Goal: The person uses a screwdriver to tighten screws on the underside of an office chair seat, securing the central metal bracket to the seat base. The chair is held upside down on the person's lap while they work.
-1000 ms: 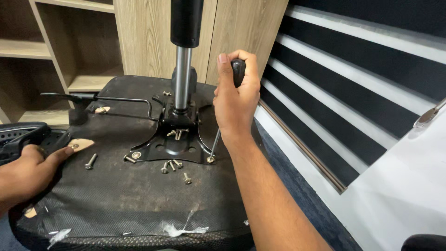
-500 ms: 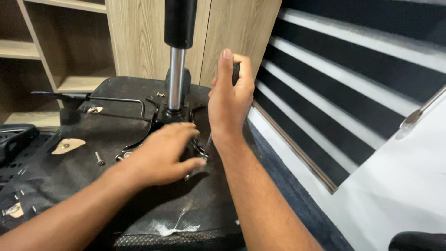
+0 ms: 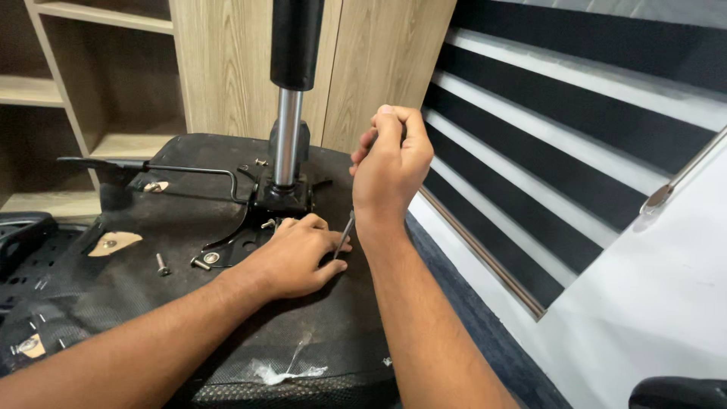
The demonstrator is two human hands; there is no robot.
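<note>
Upturned office chair seat (image 3: 136, 303), black fabric underside facing up, served as the work surface. Gas lift column (image 3: 288, 113) stood upright from the black metal mounting plate (image 3: 257, 227) near the seat's far edge, chrome shaft below a black sleeve.

Right hand (image 3: 390, 170) was raised above the seat's right edge, fingers curled tight around the handle of a screwdriver (image 3: 344, 235); the handle itself was mostly hidden in the fist. The thin metal shaft ran down, slightly tilted, its tip meeting the seat just beside the plate's right side.

Left hand (image 3: 295, 257) lay palm down on the seat, over the plate's near right corner, fingers bent loosely and close together, thumb tip touching or just beside the screwdriver tip. Whether it pinched a screw could not be told.

Loose screws (image 3: 160, 263) lay on the fabric left of the plate, well apart from both hands. A bent lever rod (image 3: 189, 170) reached toward the seat's left edge. Torn white scrap (image 3: 288, 371) sat near the front edge.
</note>
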